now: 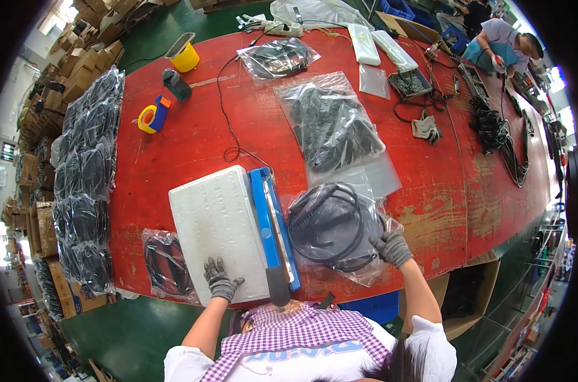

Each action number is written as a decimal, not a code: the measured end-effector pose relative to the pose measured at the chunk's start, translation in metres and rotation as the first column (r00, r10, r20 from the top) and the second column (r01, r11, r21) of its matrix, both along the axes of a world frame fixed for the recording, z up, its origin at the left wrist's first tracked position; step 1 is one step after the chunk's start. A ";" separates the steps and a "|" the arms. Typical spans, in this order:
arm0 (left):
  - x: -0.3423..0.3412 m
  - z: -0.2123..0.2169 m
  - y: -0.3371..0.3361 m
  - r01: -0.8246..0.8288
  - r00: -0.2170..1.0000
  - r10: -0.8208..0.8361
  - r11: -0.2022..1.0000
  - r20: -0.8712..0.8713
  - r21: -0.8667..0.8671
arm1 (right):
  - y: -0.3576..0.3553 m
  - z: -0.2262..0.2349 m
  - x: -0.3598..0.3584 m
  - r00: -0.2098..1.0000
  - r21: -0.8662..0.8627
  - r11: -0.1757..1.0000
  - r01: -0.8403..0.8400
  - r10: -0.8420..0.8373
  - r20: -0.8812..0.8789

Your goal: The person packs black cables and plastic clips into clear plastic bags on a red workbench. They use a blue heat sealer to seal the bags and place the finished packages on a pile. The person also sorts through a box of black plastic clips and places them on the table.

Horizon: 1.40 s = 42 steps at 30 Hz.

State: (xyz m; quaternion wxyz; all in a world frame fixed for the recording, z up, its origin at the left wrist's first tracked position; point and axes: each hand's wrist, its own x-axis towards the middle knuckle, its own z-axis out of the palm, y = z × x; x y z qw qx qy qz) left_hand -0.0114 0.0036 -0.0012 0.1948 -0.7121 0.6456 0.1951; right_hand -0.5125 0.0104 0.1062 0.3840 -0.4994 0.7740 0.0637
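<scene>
Gloved left hand (pixel 221 281) spread flat on foam slab (pixel 217 223), lower centre.
Right hand (pixel 392 248) touched bagged cable (pixel 330 229), grip unclear; blue impulse sealer (pixel 266 219) stood between, tape dispenser (pixel 158 116) upper left.

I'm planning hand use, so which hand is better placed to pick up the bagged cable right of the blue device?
Probably the right hand: it touches the edge of that bagged cable. The left hand rests on the white slab, across the blue device.

Blue lettering (pixel 306 354) — partly hidden under purple-checked cloth (pixel 295 330) — across the front of a white shirt (pixel 289 370)
</scene>
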 end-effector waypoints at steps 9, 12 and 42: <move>-0.003 0.000 -0.002 -0.023 1.000 0.023 0.998 0.007 0.055 | -0.180 -0.005 0.048 0.881 -0.292 0.949 0.119 0.034 0.471; -0.003 -0.003 -0.005 -0.015 1.000 0.015 0.999 -0.018 0.029 | -0.305 -0.056 0.087 0.826 -0.318 0.934 0.163 0.047 0.561; -0.002 0.003 -0.001 -0.084 0.991 0.087 0.996 -0.096 0.037 | -0.673 -0.305 0.093 0.887 -0.462 0.876 0.137 0.099 0.451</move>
